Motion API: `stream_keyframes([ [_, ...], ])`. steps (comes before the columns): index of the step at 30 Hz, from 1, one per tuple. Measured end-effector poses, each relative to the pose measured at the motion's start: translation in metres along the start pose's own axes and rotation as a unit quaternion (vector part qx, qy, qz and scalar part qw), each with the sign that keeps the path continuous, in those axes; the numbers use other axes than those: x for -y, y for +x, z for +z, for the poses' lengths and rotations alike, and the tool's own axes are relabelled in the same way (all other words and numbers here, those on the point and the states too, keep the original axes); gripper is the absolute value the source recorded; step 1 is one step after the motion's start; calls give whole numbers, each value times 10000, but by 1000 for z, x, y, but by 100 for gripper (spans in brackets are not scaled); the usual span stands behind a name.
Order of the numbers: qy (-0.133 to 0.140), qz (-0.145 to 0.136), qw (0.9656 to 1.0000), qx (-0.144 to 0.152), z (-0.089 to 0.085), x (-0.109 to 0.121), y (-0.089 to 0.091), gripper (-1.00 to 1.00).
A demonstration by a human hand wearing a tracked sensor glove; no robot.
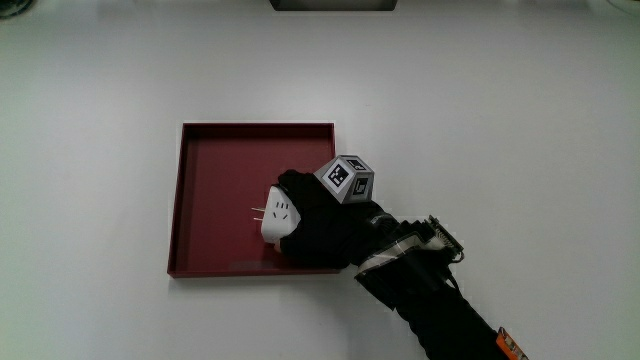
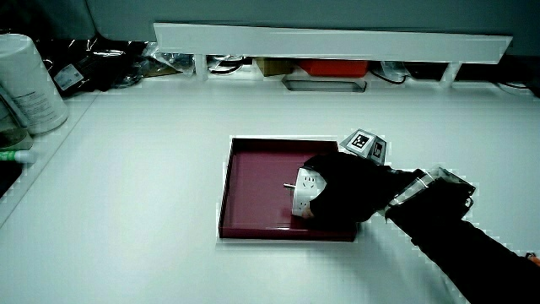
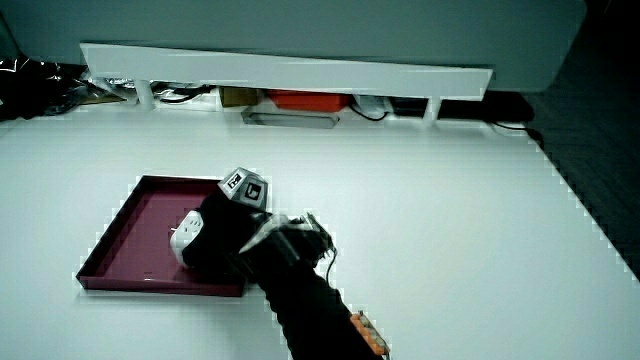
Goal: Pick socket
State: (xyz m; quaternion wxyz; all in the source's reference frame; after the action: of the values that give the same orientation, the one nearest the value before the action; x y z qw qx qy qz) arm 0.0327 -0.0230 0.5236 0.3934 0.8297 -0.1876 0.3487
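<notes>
A dark red square tray [image 1: 215,160] lies on the white table; it shows in both side views [image 2: 253,177] [image 3: 135,220]. Inside it, near the edge closest to the person, is a white socket adapter [image 1: 279,214] with metal pins sticking out, also seen in both side views [image 2: 305,191] [image 3: 187,230]. The black-gloved hand [image 1: 315,228] is over the tray with its fingers curled around the socket [image 2: 337,196] [image 3: 215,240]. The patterned cube [image 1: 347,179] sits on the back of the hand. Whether the socket is lifted off the tray floor is not clear.
A low white partition [image 2: 329,40] runs along the table's edge farthest from the person, with cables and a red box under it. A white cylindrical container [image 2: 29,80] stands at a corner of the table in a side view.
</notes>
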Motion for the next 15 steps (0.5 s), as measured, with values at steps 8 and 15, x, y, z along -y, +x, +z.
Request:
stream_keyframes([
  [8,-14,248,9997,-33,8,10,-8,100],
  [15,48,524,9986,-3,31,33,-21,100],
])
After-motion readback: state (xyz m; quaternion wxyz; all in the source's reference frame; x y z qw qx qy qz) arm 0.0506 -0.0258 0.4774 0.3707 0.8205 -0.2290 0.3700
